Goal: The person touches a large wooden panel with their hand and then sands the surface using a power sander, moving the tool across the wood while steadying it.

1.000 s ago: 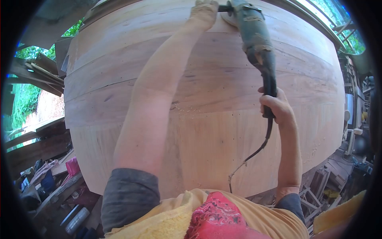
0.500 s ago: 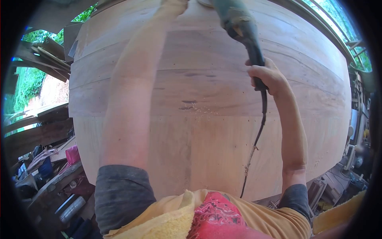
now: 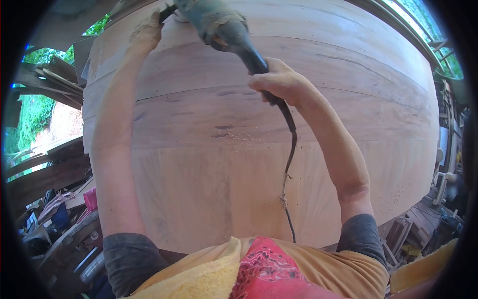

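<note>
A teal and black angle grinder (image 3: 226, 32) lies slantwise across the top of the head view, above a broad panel of wooden boards (image 3: 189, 194). My right hand (image 3: 283, 82) is wrapped round its black rear handle, from which a dark power cord (image 3: 289, 169) runs down toward my body. At the upper left, my left hand (image 3: 147, 32) is closed on the black side handle (image 3: 168, 12). A small part of a pale disc (image 3: 180, 18) shows under the tool's head; the rest is hidden by the tool and the frame edge.
Wood shavings (image 3: 241, 135) lie scattered near dark marks in the boards. To the left are stacked planks (image 3: 55, 79) and a pink item (image 3: 90, 199) among clutter. Timber offcuts (image 3: 398, 234) and other gear stand at the right. The cord has a frayed or wrapped stretch.
Both hands have moved left with the angle grinder, which now leans more steeply toward the upper left. The cord has shifted left too, and the left hand and side handle show more fully.
</note>
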`<state>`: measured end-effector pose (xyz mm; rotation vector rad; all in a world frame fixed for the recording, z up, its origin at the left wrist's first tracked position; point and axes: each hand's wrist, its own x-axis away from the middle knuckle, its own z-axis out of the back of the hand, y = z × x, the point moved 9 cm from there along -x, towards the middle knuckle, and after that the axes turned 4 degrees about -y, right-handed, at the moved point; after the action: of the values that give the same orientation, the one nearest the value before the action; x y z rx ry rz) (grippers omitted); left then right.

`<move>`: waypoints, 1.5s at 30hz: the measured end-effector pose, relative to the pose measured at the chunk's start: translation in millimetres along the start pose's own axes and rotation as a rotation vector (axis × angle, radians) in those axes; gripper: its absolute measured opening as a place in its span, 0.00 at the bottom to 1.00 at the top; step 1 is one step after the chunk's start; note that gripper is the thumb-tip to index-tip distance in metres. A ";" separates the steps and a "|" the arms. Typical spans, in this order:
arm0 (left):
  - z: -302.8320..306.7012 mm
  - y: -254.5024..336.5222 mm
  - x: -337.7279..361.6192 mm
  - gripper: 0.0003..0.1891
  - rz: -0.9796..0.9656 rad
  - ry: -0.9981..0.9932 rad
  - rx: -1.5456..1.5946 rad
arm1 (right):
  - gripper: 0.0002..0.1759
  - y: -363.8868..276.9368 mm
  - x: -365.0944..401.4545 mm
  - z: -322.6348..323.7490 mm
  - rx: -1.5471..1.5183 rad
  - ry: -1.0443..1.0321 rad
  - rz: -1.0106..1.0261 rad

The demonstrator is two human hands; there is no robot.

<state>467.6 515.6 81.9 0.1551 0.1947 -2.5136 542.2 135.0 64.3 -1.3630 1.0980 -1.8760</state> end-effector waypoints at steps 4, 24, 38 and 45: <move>11.2 120.3 -32.0 0.27 -0.076 0.044 0.076 | 0.25 38.0 54.0 65.6 -0.105 0.119 -0.025; 28.7 240.8 -82.2 0.26 -0.227 0.083 0.243 | 0.25 63.1 92.0 132.4 -0.114 0.296 -0.070; 27.4 194.8 -58.6 0.32 -0.111 -0.034 0.159 | 0.24 44.8 79.3 113.9 -0.087 0.233 -0.049; 37.1 316.1 -89.6 0.29 -0.331 0.055 0.289 | 0.24 80.7 134.5 162.4 -0.127 0.416 -0.141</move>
<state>722.1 305.2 99.5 0.3323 -0.1345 -2.8590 651.4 -61.7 82.7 -1.1696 1.3716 -2.2959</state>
